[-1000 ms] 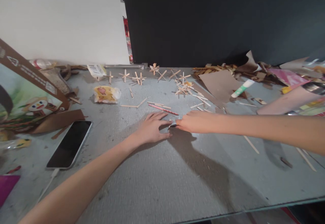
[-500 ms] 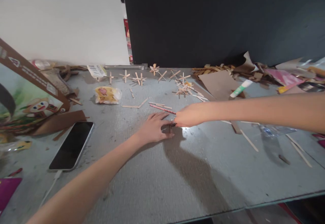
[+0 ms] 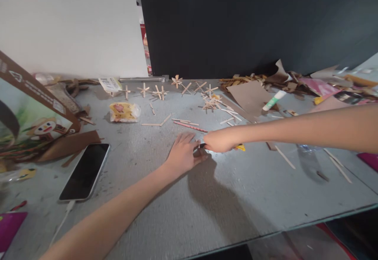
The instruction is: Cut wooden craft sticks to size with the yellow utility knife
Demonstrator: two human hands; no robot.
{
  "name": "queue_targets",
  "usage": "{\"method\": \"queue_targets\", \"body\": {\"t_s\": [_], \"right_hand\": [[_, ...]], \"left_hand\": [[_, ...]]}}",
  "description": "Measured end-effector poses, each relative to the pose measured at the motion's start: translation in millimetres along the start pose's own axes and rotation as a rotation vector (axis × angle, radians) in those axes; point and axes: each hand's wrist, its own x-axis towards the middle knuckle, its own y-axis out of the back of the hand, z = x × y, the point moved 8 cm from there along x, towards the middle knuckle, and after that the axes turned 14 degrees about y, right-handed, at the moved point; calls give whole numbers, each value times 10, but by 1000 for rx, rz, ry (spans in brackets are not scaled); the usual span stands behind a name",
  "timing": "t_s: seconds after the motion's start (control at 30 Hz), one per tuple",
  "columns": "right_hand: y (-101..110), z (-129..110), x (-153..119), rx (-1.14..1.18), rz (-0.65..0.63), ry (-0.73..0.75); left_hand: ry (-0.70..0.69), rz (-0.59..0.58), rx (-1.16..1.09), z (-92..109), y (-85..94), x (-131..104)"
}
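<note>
My left hand (image 3: 183, 152) rests low on the grey table, its thumb and fingertips drawn together around something small that I cannot make out. Touching or close to those fingertips, my right hand (image 3: 220, 140) is closed around a tool with a black tip (image 3: 202, 146) and a yellow end (image 3: 241, 147); most of the tool is hidden in the fist. Just beyond the hands lies a red patterned stick (image 3: 190, 126). Thin wooden sticks (image 3: 185, 122) lie beside it, and two more form a wide angle (image 3: 161, 124) further left.
Several star-shaped stick pieces (image 3: 159, 92) line the back. A yellow packet (image 3: 124, 112) and a phone (image 3: 85, 172) with a cable are to the left. A glue stick (image 3: 274, 100), brown cardboard (image 3: 246, 96) and scraps lie at the right. The table's front edge (image 3: 283, 230) runs below.
My left hand has moved slightly right and its fingers have drawn closer together. My right hand has shifted a little, and the tool's yellow end now shows behind it. The view has turned slightly.
</note>
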Motion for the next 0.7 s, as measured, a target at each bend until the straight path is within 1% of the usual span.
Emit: {"method": "queue_targets", "body": {"t_s": [0.07,0.2,0.27,0.33,0.4,0.47,0.53,0.63,0.7], "right_hand": [[20,-35,-1,-26,12,18],[105,-83,-55,-121,109,65],[146,-98,-82,-172,144,91],[165,-99,-86,-163,146,100],[161,-87,-64,-99,131,91],[148,-58,-25,-30,126,62],[104,-9,25,39,119,28],[-19,95,98,177,108,-18],[-102,162,132,269,120,-33]], "left_hand": [[-10,-22,13,-1,-3,14],[-40,-168,12,-77,-5,102],[-70,-202,4,-95,7,124],[-64,-164,-11,-97,30,121],[-13,-88,-14,-88,43,86],[38,-15,12,-50,36,20],[59,37,49,6,22,-47],[88,63,57,28,11,-88],[81,50,42,15,6,-68]]}}
